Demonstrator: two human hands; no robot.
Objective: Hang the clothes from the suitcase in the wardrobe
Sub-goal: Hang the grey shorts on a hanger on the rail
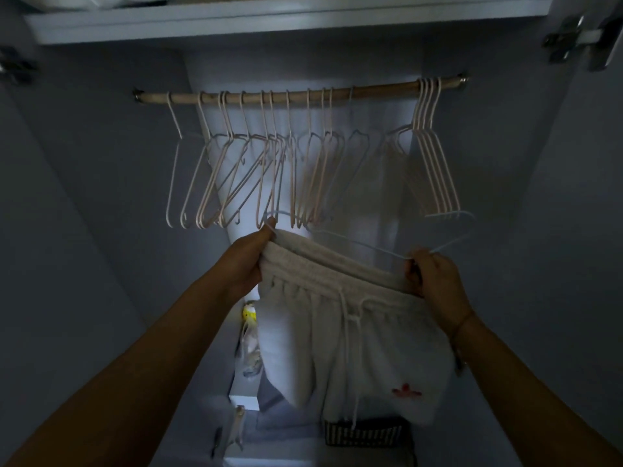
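White drawstring shorts (pixel 357 332) with a small red mark on one leg hang between my hands inside the wardrobe. My left hand (pixel 251 257) grips the left end of the waistband. My right hand (pixel 435 276) grips the right end together with a thin white hanger (pixel 377 247), whose wire runs behind the waistband and whose hook points up to the right. Above, a wooden rail (pixel 303 92) carries several empty pale hangers (pixel 269 170). The suitcase is out of view.
A separate bunch of hangers (pixel 435 156) hangs at the rail's right end. A white shelf (pixel 269 18) spans the top. Low in the wardrobe sit a dark basket (pixel 364 433), bags and small items (pixel 249 332). Grey side walls close in on both sides.
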